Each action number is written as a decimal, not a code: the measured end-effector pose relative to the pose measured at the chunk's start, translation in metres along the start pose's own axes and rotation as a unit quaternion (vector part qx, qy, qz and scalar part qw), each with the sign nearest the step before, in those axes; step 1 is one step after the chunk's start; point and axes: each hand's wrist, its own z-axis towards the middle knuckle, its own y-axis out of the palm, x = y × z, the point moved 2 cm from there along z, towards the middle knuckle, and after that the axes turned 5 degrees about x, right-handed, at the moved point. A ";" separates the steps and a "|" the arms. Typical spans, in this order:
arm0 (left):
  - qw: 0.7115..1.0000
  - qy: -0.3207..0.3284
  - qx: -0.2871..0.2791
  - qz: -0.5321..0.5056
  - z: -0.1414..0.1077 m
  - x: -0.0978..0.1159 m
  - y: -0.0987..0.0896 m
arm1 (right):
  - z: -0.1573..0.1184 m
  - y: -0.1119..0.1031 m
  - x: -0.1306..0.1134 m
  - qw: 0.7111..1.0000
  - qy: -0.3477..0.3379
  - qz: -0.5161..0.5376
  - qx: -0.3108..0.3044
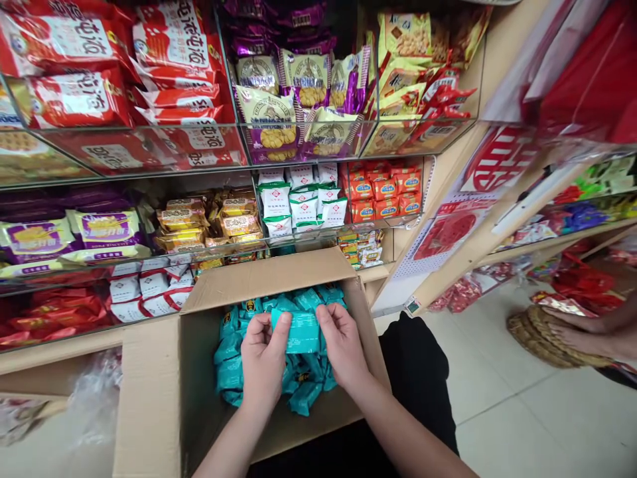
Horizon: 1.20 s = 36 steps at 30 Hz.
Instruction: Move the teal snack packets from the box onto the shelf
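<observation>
A small teal snack packet (303, 333) is stretched flat between my two hands, its printed side facing up. My left hand (267, 355) pinches the packet's left end between thumb and fingers. On the other end, my right hand (343, 345) closes in the same way. Both hands are over an opened cardboard box (149, 398) with its flaps folded out. Inside the box lies a heap of similar teal packets (229, 362), partly covered by my hands and the held packet.
Shelves with clear dividers hold red packets (74, 99), purple biscuit packets (271, 126), white-and-green packets (303, 206) and small red packets (385, 192). At right, a person's foot rests near a woven straw mat (542, 338) on the tiled floor (537, 425). Clear plastic (97, 398) lies at lower left.
</observation>
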 end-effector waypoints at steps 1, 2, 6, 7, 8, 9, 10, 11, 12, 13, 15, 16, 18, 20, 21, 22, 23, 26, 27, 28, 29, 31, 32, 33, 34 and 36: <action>1.000 -0.007 -0.001 -0.013 -0.002 0.002 0.001 | -0.001 0.001 0.000 0.999 -0.026 -0.024 0.009; 1.000 -0.014 -0.008 -0.023 -0.003 0.003 0.003 | -0.002 0.001 0.000 0.997 -0.049 -0.049 0.016; 1.000 0.001 -0.019 -0.019 -0.009 0.003 0.002 | -0.005 -0.001 -0.006 0.980 -0.126 -0.143 0.056; 1.000 0.019 -0.012 -0.006 -0.010 0.001 0.001 | -0.006 -0.002 -0.007 0.973 -0.148 -0.162 0.067; 0.999 0.035 -0.004 0.006 -0.010 0.000 0.000 | -0.006 -0.004 -0.008 0.966 -0.170 -0.179 0.075; 0.999 0.045 -0.001 0.017 -0.009 -0.001 0.000 | -0.007 -0.005 -0.009 0.959 -0.194 -0.192 0.081; 0.998 0.047 -0.003 0.029 -0.008 -0.002 0.000 | -0.006 -0.007 -0.011 0.950 -0.220 -0.203 0.086; 0.998 0.041 -0.010 0.045 -0.007 -0.002 0.000 | -0.006 -0.010 -0.013 0.940 -0.250 -0.215 0.089; 0.998 0.023 -0.020 0.060 -0.006 -0.001 0.000 | -0.005 -0.012 -0.016 0.926 -0.288 -0.230 0.086; 0.997 -0.010 -0.037 0.070 -0.005 0.000 0.001 | -0.005 -0.015 -0.019 0.906 -0.334 -0.249 0.077; 0.988 -0.121 -0.084 0.055 -0.005 0.004 0.002 | -0.005 -0.017 -0.025 0.848 -0.440 -0.293 0.034; 0.974 -0.192 -0.113 0.027 -0.006 0.007 0.004 | -0.007 -0.017 -0.027 0.813 -0.492 -0.312 0.003; 0.933 -0.318 -0.167 -0.035 -0.011 0.013 0.006 | -0.013 -0.016 -0.029 0.748 -0.571 -0.331 -0.061; 0.910 -0.367 -0.177 -0.072 -0.015 0.019 0.008 | -0.022 -0.013 -0.027 0.721 -0.606 -0.320 -0.104; 0.914 -0.361 -0.165 -0.083 -0.015 0.021 0.008 | -0.027 -0.012 -0.026 0.731 -0.601 -0.303 -0.110; 0.923 -0.342 -0.147 -0.094 -0.015 0.023 0.008 | -0.031 -0.011 -0.025 0.761 -0.575 -0.283 -0.102; 0.934 -0.316 -0.129 -0.105 -0.015 0.024 0.009 | -0.033 -0.010 -0.022 0.805 -0.527 -0.258 -0.081; 0.959 -0.228 -0.101 -0.133 -0.013 0.026 0.010 | -0.032 -0.009 -0.010 0.954 -0.264 -0.141 -0.014; 0.965 -0.202 -0.097 -0.135 -0.013 0.026 0.010 | -0.031 -0.007 -0.005 0.983 -0.160 -0.092 -0.011; 0.970 -0.181 -0.094 -0.135 -0.013 0.026 0.011 | -0.029 -0.005 0.000 0.997 -0.066 -0.045 -0.020; 0.973 -0.164 -0.092 -0.132 -0.013 0.025 0.011 | -0.027 -0.002 0.003 0.999 0.012 -0.004 -0.038; 0.977 -0.143 -0.090 -0.127 -0.013 0.023 0.012 | -0.025 0.002 0.006 0.989 0.111 0.047 -0.084; 0.978 -0.138 -0.089 -0.126 -0.012 0.023 0.012 | -0.023 0.003 0.005 0.983 0.137 0.062 -0.106; 0.979 -0.134 -0.087 -0.124 -0.012 0.022 0.011 | -0.022 0.003 0.004 0.978 0.149 0.073 -0.126; 0.979 -0.136 -0.088 -0.122 -0.011 0.022 0.011 | -0.021 0.002 0.003 0.975 0.153 0.077 -0.141; 0.976 -0.157 -0.095 -0.113 -0.009 0.020 0.010 | -0.019 -0.002 0.000 0.978 0.135 0.068 -0.143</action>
